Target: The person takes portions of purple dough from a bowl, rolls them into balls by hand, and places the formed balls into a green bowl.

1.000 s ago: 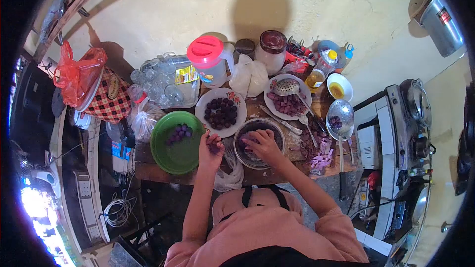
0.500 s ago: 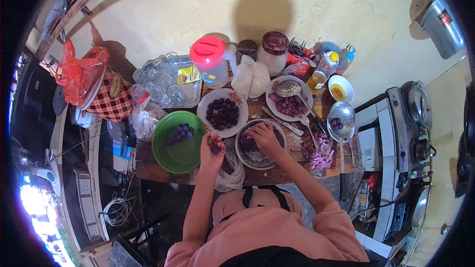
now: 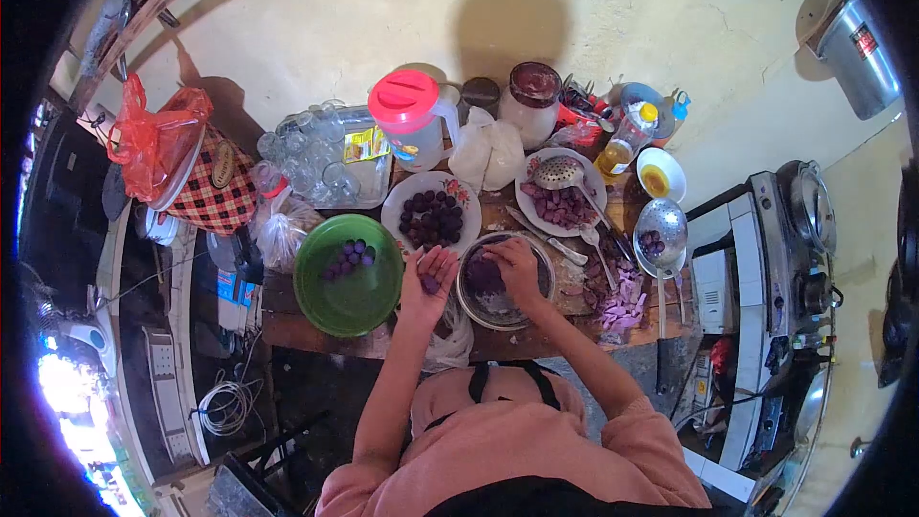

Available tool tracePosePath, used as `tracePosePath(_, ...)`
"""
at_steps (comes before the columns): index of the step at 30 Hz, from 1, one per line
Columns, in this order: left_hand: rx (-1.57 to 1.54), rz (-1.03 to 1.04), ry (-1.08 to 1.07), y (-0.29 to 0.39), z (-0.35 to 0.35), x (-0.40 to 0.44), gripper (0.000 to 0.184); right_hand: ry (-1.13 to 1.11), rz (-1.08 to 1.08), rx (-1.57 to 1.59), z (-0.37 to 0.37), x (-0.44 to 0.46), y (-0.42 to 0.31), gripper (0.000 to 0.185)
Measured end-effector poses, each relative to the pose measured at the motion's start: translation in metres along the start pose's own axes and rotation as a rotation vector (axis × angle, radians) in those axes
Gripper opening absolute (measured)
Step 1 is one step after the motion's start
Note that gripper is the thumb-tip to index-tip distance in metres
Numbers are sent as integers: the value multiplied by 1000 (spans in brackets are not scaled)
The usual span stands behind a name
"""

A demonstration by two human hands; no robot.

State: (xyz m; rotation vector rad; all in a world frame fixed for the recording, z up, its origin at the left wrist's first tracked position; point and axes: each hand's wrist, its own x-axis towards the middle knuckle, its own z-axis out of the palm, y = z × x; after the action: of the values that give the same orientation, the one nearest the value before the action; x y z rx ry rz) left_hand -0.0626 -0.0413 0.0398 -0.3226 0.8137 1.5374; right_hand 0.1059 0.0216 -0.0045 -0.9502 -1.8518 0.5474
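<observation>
My left hand (image 3: 419,299) is palm up between the green basin and the metal bowl, a small lump of purple dough (image 3: 430,283) resting in it. Inside the metal bowl (image 3: 549,295), the fingers of my right hand (image 3: 518,271) are bent against a larger mass of purple dough (image 3: 484,276); my hand partly covers their tips. Several purple balls (image 3: 350,258) lie in the green basin (image 3: 314,311) on the left. Behind my hands is a flowered plate (image 3: 467,190) with dark purple balls (image 3: 431,218).
On the right are a plate of purple chunks (image 3: 550,206) with a skimmer (image 3: 558,172), a knife (image 3: 567,249), purple strips (image 3: 624,297) and another skimmer (image 3: 661,220) holding balls. A pink-lidded jug (image 3: 407,120), a tray of glasses (image 3: 316,158) and an oil bottle (image 3: 622,144) stand behind.
My left hand has turned up and opened out, moving slightly right, so the dough lump shows on the palm. My right hand has shifted a little within the bowl.
</observation>
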Motion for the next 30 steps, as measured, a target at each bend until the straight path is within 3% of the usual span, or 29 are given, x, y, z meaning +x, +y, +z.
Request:
tracePosePath(4,9,-4,-107,-9,4,3,34,-15,231,71,1,-2,3,19)
tracePosePath(7,13,-25,-168,-14,11,3,38,17,522,348,-4,6,-1,16)
tracePosePath(10,29,-43,-230,-20,19,-1,42,79,894,841,-25,24,-28,17)
tracePosePath(13,57,-98,-257,-31,22,0,46,-42,631,633,-36,20,-50,19)
tracePosePath(16,107,-188,-277,-46,21,9,47,-153,138,48,-28,2,-62,22)
tracePosePath(17,90,-210,-324,-52,26,5,46,-77,7,-45,-22,1,-67,22)
tracePosePath(20,133,-225,-393,-57,41,-8,51,-79,4,-412,-30,-4,-85,24)
tracePosePath(22,42,-312,-381,-61,35,2,49,-62,13,-376,-39,-2,-87,27)
tracePosePath(26,102,-191,-225,-64,28,13,40,54,82,-218,-58,2,-65,32)
tracePosePath(28,104,-115,-84,-59,38,5,34,50,255,14,-60,3,-44,30)
tracePosePath(30,-109,-288,-192,-40,6,25,30,-19,374,106,-59,4,-21,28)
